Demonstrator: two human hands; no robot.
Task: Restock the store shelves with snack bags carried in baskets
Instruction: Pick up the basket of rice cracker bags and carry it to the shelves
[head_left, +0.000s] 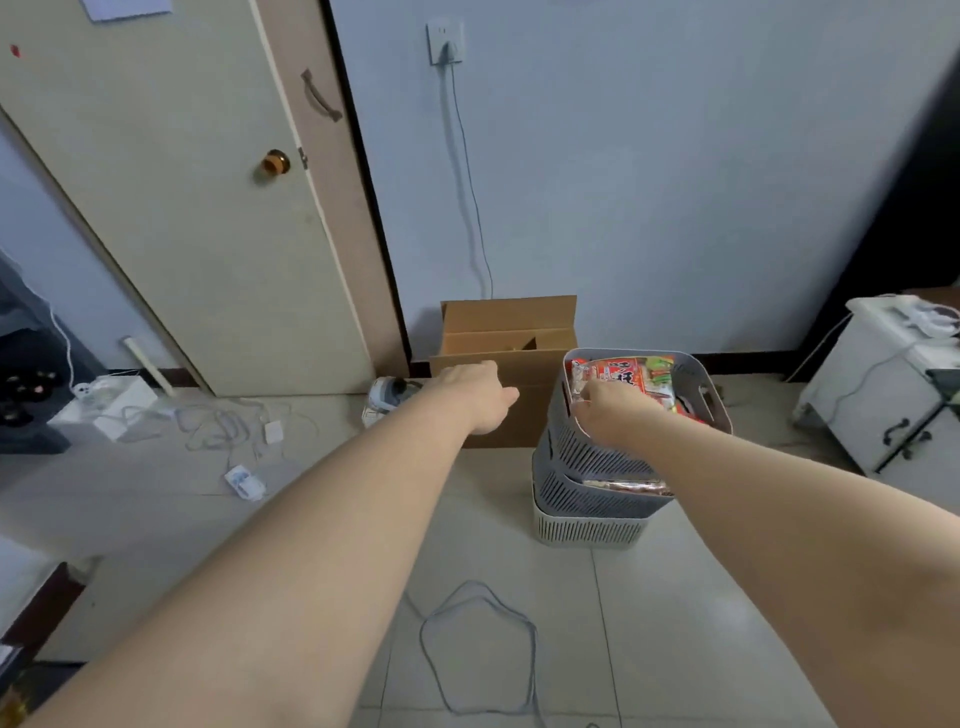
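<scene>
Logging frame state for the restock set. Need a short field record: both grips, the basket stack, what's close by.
left grip: bare hand, fingers relaxed, holds nothing, in front of the cardboard box
right grip: bare hand at the near rim of the top basket; hold unclear
top basket: grey, holds snack bags
stack: top basket on a second grey basket, on a white basket
floor: loose cable in front of the stack

baskets (587, 462): three, slatted, stacked on floor | snack bags (631, 379): red-orange, flat in topmost
</scene>
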